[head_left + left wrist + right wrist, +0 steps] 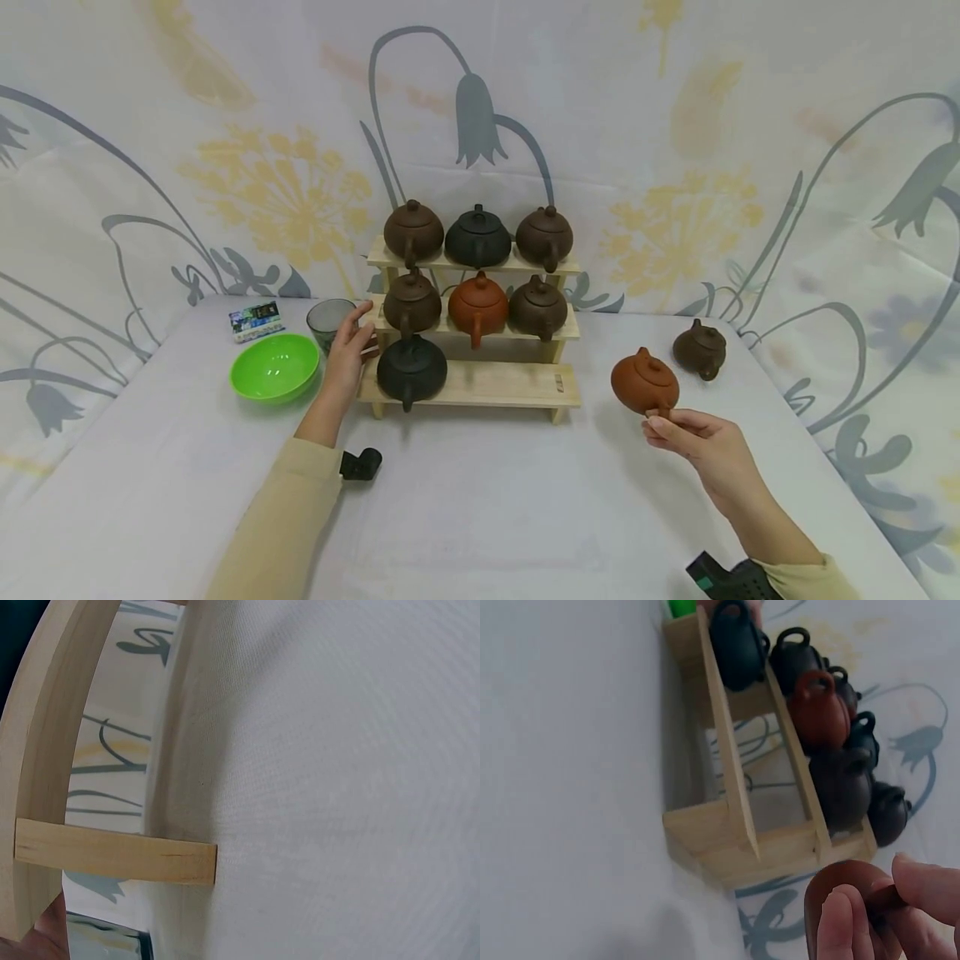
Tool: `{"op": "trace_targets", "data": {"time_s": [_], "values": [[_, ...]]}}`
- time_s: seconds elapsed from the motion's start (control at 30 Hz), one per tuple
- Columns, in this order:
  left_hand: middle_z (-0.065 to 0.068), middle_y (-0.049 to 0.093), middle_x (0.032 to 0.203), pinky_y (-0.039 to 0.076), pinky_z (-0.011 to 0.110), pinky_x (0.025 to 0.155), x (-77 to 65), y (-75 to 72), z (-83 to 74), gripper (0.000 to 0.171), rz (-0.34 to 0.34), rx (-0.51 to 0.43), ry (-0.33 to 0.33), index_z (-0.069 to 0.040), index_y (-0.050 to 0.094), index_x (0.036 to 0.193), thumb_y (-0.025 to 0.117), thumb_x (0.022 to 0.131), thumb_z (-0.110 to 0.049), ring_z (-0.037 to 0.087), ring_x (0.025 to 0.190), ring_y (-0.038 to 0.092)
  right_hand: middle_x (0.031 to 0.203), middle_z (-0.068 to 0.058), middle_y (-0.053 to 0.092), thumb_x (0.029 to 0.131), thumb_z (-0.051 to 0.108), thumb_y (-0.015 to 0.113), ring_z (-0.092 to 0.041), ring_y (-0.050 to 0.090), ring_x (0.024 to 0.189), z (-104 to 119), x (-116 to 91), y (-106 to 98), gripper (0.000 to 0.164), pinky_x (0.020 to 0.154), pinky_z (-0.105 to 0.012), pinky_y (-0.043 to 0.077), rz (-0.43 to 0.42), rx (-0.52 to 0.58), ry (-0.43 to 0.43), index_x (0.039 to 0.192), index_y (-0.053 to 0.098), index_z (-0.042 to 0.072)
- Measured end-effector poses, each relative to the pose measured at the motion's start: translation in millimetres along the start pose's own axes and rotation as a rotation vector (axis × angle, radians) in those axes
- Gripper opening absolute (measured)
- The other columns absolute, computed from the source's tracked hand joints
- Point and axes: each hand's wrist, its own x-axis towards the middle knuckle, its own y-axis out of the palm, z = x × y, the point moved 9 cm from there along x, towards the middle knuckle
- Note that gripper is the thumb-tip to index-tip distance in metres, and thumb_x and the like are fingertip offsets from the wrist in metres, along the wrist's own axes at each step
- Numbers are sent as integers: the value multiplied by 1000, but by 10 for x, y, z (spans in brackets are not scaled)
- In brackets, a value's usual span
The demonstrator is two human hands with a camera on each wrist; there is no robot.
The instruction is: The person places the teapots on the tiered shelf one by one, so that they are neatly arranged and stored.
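Note:
In the head view my right hand [705,450] pinches an orange-brown clay teapot [643,382] by its handle, holding it above the cloth to the right of the wooden stand [498,385]. The right wrist view shows the thumb and fingers at that handle, with the fingers hiding part of the teapot [840,881]. My left hand [347,358] grips the left end of the stand's lowest tier, beside a black teapot [412,369]; some fingers are hidden. In the left wrist view only a bit of skin shows past the board's end [46,802].
Several teapots fill the upper tiers, among them a red one [477,306] and a black one [478,237]. A dark brown teapot [700,348] stands on the cloth at right. At left are a green bowl [274,369], a grey glass cup [328,319] and a small patterned box [256,322].

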Motion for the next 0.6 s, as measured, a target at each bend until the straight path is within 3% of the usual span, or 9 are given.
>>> {"op": "trace_targets", "data": {"time_s": [0.17, 0.6], "values": [[9, 40, 113, 35, 35, 94, -7, 7, 0, 44, 2, 1, 1, -12, 30, 145, 35, 102, -19, 25, 107, 42, 87, 3, 69, 88, 4, 63, -15, 67, 79, 54, -6, 235, 28, 74, -25, 52, 29, 4, -1, 103, 59, -20], [12, 38, 121, 35, 35, 94, 2, 9, 2, 45, 9, 17, 0, -12, 29, 146, 35, 103, -21, 21, 105, 43, 86, -3, 70, 86, 4, 66, -17, 67, 79, 121, -11, 776, 32, 77, -28, 51, 146, 16, -8, 102, 58, -22]]}}
